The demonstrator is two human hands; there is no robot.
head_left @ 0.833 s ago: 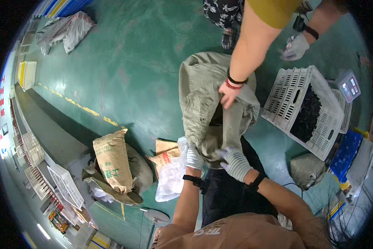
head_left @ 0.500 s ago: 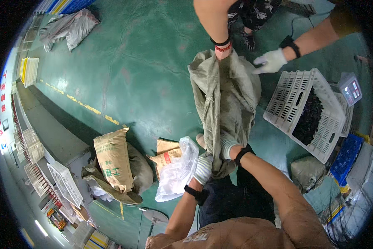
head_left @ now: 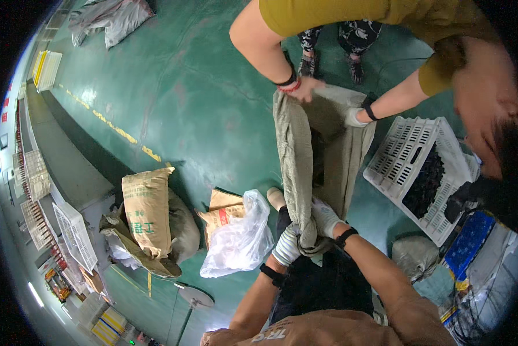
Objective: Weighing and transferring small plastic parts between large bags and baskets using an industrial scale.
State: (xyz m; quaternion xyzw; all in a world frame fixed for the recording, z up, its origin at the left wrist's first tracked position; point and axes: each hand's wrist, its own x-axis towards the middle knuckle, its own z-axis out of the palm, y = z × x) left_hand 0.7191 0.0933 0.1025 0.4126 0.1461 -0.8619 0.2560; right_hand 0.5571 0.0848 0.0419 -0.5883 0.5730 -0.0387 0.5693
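A large grey-green woven sack [head_left: 295, 155] hangs between me and another person, its mouth spread wide and facing up. My left hand [head_left: 286, 247], in a striped glove, is closed on the near left edge of the cloth. Close beside it, my right hand [head_left: 326, 219], also gloved, grips the near rim, with its fingers partly hidden by the fabric. Across from me, the other person's bare hand [head_left: 306, 90] holds the far left rim, and their white-gloved hand [head_left: 356, 117] holds the far right rim. The inside of the sack is dark.
On the right stands a white slotted crate [head_left: 400, 147] with dark pieces in it, near a tied sack [head_left: 414, 256]. To my left are clear plastic bags [head_left: 239, 248] and a full tan paper sack [head_left: 148, 213]. The other person's head leans over the crate.
The other person has leaned in, and their gloved hand now grips the far right rim. The sack's mouth has spread wider. My hands keep their hold on the near edge.
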